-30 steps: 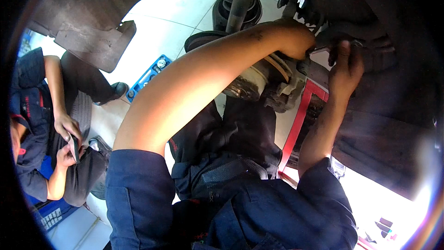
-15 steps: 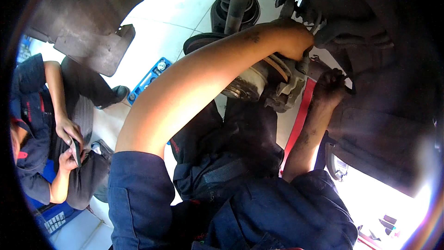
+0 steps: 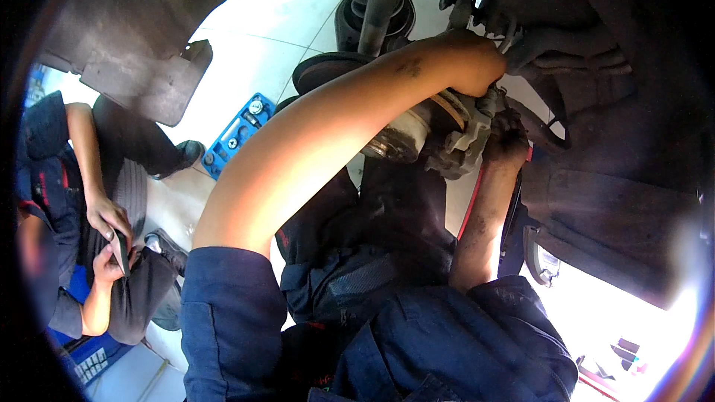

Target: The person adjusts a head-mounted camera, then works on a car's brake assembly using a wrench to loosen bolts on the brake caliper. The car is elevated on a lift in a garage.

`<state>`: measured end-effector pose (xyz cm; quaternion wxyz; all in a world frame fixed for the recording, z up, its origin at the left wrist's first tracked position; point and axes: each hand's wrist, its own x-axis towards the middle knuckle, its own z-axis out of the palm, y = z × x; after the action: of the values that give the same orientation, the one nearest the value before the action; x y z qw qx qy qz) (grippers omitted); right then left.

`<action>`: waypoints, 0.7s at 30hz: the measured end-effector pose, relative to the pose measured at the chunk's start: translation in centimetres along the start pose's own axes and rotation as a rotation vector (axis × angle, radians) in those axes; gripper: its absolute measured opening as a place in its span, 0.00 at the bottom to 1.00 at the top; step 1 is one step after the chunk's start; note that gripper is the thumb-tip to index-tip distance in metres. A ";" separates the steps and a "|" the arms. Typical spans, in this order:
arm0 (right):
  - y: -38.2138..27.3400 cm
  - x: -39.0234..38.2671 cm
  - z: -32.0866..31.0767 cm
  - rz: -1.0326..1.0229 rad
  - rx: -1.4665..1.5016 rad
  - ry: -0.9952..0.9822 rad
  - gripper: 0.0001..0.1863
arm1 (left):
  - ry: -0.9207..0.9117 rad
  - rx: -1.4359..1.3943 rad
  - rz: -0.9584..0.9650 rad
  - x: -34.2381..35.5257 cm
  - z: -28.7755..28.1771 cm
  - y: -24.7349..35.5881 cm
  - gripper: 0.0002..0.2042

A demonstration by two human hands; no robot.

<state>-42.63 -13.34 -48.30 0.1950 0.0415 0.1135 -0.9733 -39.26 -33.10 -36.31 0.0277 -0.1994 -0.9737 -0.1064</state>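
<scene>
My left arm reaches across to the wheel assembly, and my left hand (image 3: 478, 63) is bent in behind the brake caliper area with its fingers hidden. Just below it, my right hand (image 3: 507, 141), dark with grime, is raised beside the metal brake caliper (image 3: 460, 150). The right fingers look curled in against the parts there; what they hold is too dark to make out. Left of the caliper sits the rusty, worn brake disc and hub (image 3: 402, 136), partly covered by my left forearm. A dark strut tube (image 3: 382, 11) rises above.
Dark wheel-arch lining (image 3: 596, 193) hangs at the right, a brown metal shield (image 3: 141, 67) at upper left. A blue tool case (image 3: 240, 130) with round fittings lies on the tiled floor. At left a seated co-worker (image 3: 56, 171) holds a thin dark, phone-like object (image 3: 121, 254).
My right hand has moved left and slightly down, from beside the dark lining to the caliper. My left hand stays nearly in place. The view has shifted slightly.
</scene>
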 end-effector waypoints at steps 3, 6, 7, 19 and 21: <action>0.5 0.1 1.1 -0.176 -0.064 0.218 0.08 | 0.002 -0.032 -0.025 -0.1 -0.1 0.0 0.12; 0.1 0.2 0.1 -0.183 -0.105 0.201 0.08 | 0.031 -0.029 -0.013 -0.1 0.0 -0.1 0.12; 0.4 0.3 0.2 -0.205 -0.151 0.214 0.08 | 0.025 -0.025 -0.010 0.0 -0.1 -0.1 0.12; 3.3 -3.3 9.7 -0.770 -1.365 -0.358 0.05 | 0.063 -0.106 -0.024 -0.1 0.2 -0.3 0.15; 5.3 -3.6 11.5 -0.999 -1.759 -0.644 0.04 | 0.120 -0.206 0.042 -0.6 0.4 -1.6 0.14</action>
<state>-37.64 -19.45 -37.76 -0.2446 -0.4253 0.7248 -0.4836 -39.32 -34.71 -37.06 0.0673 -0.2149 -0.9498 -0.2171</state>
